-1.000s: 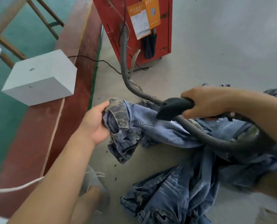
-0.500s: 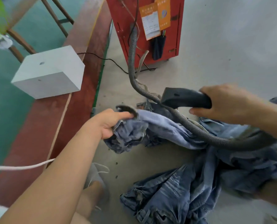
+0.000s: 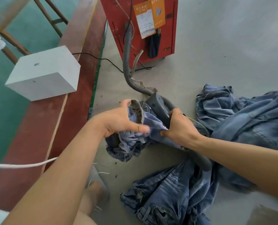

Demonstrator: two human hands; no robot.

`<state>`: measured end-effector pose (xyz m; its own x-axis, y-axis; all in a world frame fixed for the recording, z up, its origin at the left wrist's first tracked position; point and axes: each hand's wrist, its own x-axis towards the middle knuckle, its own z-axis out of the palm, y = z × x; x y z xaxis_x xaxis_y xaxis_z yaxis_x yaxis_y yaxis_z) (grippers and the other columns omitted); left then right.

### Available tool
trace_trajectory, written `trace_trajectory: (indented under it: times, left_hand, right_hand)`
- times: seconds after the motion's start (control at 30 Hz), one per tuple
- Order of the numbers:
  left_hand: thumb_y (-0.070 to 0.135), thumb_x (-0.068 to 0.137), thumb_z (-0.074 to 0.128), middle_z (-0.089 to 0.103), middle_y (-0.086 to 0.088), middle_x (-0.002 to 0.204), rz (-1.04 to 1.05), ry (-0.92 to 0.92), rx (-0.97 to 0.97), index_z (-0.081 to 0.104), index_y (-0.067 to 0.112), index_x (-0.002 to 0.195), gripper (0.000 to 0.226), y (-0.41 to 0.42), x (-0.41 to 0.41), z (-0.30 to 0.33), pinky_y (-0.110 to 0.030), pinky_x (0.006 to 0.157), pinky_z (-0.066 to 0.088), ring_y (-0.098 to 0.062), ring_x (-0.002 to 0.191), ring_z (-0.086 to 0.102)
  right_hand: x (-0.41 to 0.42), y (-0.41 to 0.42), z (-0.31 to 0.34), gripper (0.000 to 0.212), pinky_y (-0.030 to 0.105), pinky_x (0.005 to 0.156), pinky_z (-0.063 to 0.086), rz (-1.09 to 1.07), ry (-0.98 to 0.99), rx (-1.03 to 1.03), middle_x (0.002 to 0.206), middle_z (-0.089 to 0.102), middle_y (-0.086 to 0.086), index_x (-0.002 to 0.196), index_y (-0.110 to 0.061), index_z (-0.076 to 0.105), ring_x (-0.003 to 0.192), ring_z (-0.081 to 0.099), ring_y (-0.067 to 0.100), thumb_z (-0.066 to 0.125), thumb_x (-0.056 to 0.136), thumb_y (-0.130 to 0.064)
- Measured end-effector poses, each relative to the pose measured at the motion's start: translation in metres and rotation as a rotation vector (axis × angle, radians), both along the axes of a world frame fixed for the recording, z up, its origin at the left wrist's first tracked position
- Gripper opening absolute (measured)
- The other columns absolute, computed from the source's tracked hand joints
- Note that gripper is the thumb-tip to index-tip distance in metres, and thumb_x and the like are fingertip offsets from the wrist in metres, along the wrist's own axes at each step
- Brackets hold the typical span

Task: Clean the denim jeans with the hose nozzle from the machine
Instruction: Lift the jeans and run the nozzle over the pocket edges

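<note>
Clearly we are mid-task at frame centre: our left hand [image 3: 118, 118] spreads a jeans leg opening [image 3: 137, 109], our right hand [image 3: 178, 125] grasps the nozzle [image 3: 158, 106], other jeans [image 3: 167, 192] at lower right await cleaning.

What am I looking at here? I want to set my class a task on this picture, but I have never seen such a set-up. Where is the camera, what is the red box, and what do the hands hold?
The camera sits on the person's head and looks down at their own arms. The red machine stands on the grey floor. A ribbed hose runs from it to a dark nozzle. The right hand grips that nozzle by its lower end. The left hand holds up the bunched jeans by the open waistband, thumb stretched out. More jeans lie in heaps on the floor to the right and in front. A white block rests on the red ledge at left.
</note>
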<state>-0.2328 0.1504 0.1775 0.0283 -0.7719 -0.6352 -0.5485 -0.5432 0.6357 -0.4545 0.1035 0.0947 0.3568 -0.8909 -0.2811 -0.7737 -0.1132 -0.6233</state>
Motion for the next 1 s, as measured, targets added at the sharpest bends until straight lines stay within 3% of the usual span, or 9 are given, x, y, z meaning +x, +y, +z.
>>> trace_trajectory:
  times: [0.1,0.27,0.33,0.4,0.53,0.63,0.73,0.9,1.0]
  left_hand:
    - [0.031,0.075,0.091,0.058,0.003,0.138,-0.161,-0.306,-0.048,0.044,0.019,0.146,0.085,0.001,-0.004,-0.013,-0.041,0.104,0.051,-0.021,0.122,0.058]
    - [0.021,0.102,0.06,0.06,0.005,0.136,-0.192,-0.31,-0.135,0.047,0.03,0.147,0.047,0.005,0.011,-0.027,-0.028,0.086,0.047,-0.015,0.114,0.059]
    - [0.018,0.105,0.057,0.065,0.013,0.129,-0.075,-0.168,-0.183,0.056,0.038,0.134,0.035,0.008,0.019,-0.032,-0.022,0.088,0.048,-0.011,0.117,0.061]
    - [0.013,0.105,0.057,0.072,0.016,0.12,0.11,0.075,-0.214,0.059,0.043,0.125,0.036,0.01,0.024,-0.035,-0.018,0.086,0.052,-0.011,0.115,0.067]
    - [-0.001,0.104,0.053,0.077,-0.004,0.117,0.356,0.418,-0.195,0.056,0.023,0.138,0.042,0.014,0.03,-0.044,-0.032,0.08,0.061,-0.022,0.108,0.074]
    - [-0.002,0.102,0.054,0.075,-0.008,0.12,0.384,0.434,-0.204,0.053,0.021,0.143,0.047,0.015,0.031,-0.046,-0.035,0.083,0.062,-0.025,0.109,0.073]
    - [-0.002,0.102,0.056,0.074,-0.012,0.121,0.403,0.475,-0.199,0.054,0.021,0.142,0.046,0.016,0.032,-0.044,-0.037,0.082,0.062,-0.029,0.108,0.073]
    - [0.002,0.101,0.06,0.075,-0.015,0.119,0.382,0.491,-0.199,0.056,0.021,0.14,0.044,0.014,0.031,-0.043,-0.039,0.081,0.062,-0.033,0.106,0.074]
    - [0.003,0.101,0.06,0.076,-0.017,0.116,0.399,0.482,-0.192,0.055,0.02,0.141,0.044,0.012,0.031,-0.043,-0.041,0.08,0.062,-0.035,0.104,0.074]
  right_hand:
    - [0.002,-0.009,-0.012,0.046,0.038,0.066,0.05,0.022,0.034,0.0,0.094,0.062,0.006,0.11,-0.016,0.041,0.075,0.06,0.024,0.079,0.086,-0.027]
    - [-0.005,-0.035,0.004,0.045,0.029,0.054,0.044,0.061,0.009,0.021,0.086,0.064,0.002,0.11,-0.018,0.047,0.071,0.064,0.018,0.08,0.085,-0.037]
    - [-0.019,-0.046,0.024,0.043,0.027,0.051,0.04,0.155,0.028,-0.088,0.079,0.061,-0.005,0.103,-0.023,0.051,0.066,0.06,0.011,0.078,0.086,-0.052]
    - [-0.04,-0.057,0.048,0.04,0.029,0.052,0.041,0.293,0.085,-0.187,0.073,0.061,-0.007,0.094,-0.029,0.054,0.064,0.06,0.01,0.067,0.086,-0.066]
    - [-0.089,-0.072,0.08,0.038,0.032,0.064,0.046,0.51,0.259,-0.198,0.076,0.061,-0.011,0.09,-0.041,0.05,0.071,0.06,0.007,0.052,0.081,-0.078]
    - [-0.107,-0.071,0.08,0.028,0.034,0.069,0.05,0.517,0.266,-0.166,0.079,0.065,-0.01,0.097,-0.04,0.053,0.072,0.062,0.006,0.059,0.085,-0.064]
    - [-0.096,-0.064,0.07,0.015,0.023,0.058,0.043,0.502,0.214,-0.171,0.066,0.063,-0.011,0.085,-0.037,0.054,0.065,0.06,0.001,0.066,0.084,-0.047]
    - [-0.062,-0.049,0.054,0.015,0.02,0.053,0.04,0.585,0.304,-0.179,0.063,0.062,-0.009,0.086,-0.031,0.057,0.06,0.059,0.004,0.068,0.085,-0.042]
    - [-0.044,-0.041,0.054,0.019,0.018,0.05,0.037,0.563,0.175,-0.211,0.063,0.06,-0.009,0.081,-0.032,0.053,0.057,0.056,0.004,0.066,0.085,-0.045]
